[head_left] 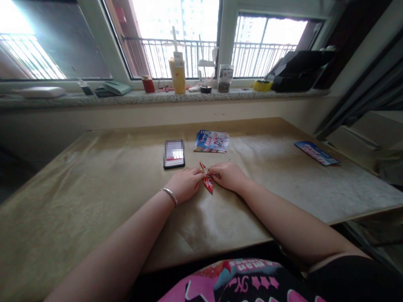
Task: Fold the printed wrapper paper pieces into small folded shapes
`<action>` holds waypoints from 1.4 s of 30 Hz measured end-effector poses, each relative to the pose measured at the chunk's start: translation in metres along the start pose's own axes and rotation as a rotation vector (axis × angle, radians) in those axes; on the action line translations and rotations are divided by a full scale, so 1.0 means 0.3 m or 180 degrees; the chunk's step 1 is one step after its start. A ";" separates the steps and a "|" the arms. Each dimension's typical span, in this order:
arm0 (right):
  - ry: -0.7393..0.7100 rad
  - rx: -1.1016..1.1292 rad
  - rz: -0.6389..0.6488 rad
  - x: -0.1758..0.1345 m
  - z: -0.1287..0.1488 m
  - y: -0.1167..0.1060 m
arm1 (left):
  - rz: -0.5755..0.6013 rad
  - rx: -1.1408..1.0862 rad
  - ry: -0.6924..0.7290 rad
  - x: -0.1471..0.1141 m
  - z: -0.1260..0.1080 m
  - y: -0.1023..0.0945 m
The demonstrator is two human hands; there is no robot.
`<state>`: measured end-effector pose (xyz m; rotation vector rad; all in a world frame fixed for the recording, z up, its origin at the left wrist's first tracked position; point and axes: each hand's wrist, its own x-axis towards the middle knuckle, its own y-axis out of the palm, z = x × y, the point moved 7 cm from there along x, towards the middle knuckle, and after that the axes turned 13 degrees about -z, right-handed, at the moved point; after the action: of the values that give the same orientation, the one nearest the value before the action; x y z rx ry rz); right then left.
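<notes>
Between my hands, low over the table, is a small folded piece of red printed paper (pixel 208 184) with pointed ends. My left hand (pixel 186 183), a silver bangle at its wrist, pinches the paper from the left. From the other side my right hand (pixel 228 175) grips it with bent fingers. The fingers cover the paper's middle. Just beyond my left hand lies a phone (pixel 174 154) with its screen lit and blurred. A stack of blue and red printed flyers (pixel 212 141) rests past my fingertips.
The table (pixel 123 189) has a shiny tan cover. Another blue flyer pile (pixel 316 153) lies at its right. On the windowsill (pixel 114 100) stand a tall yellow drink cup (pixel 178 77), a red jar (pixel 148 84), a clear cup (pixel 224 79), yellow tape (pixel 262 85) and a black box (pixel 294 73).
</notes>
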<state>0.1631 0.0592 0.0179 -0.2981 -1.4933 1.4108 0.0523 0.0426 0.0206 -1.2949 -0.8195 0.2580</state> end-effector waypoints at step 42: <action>0.0039 0.1067 -0.0175 0.009 -0.066 0.019 | 0.0161 -0.1132 -0.0016 -0.021 0.080 0.015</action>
<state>0.1748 0.0748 0.0104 -0.0567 -1.2198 1.5817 0.0331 0.0581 0.0150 -1.6497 -0.8632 0.1593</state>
